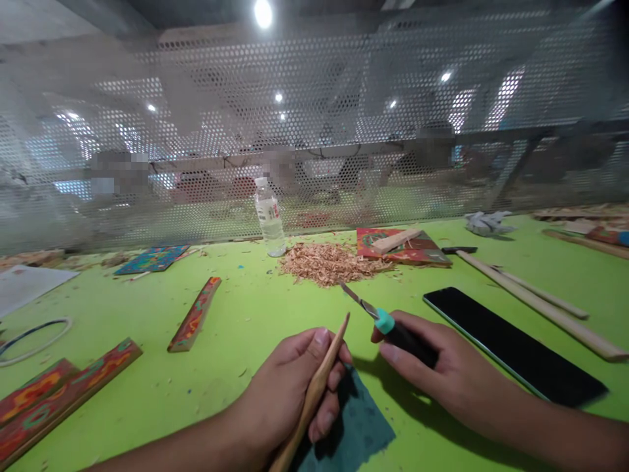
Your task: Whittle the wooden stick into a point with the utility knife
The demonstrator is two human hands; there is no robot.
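Note:
My left hand is closed around a slender wooden stick, its tapered tip pointing up and away from me. In my right hand is a carving knife with a black handle, a teal collar and a narrow metal blade. The blade points up and left, apart from the stick's tip. Beneath my left hand lies a dark green sheet, partly hidden by the hand. A heap of wood shavings sits on the table beyond both hands.
A water bottle stands by the perforated metal screen. Painted wooden strips lie left. A black phone and a long-handled hammer lie right. Behind the shavings is a painted board bearing a wood piece.

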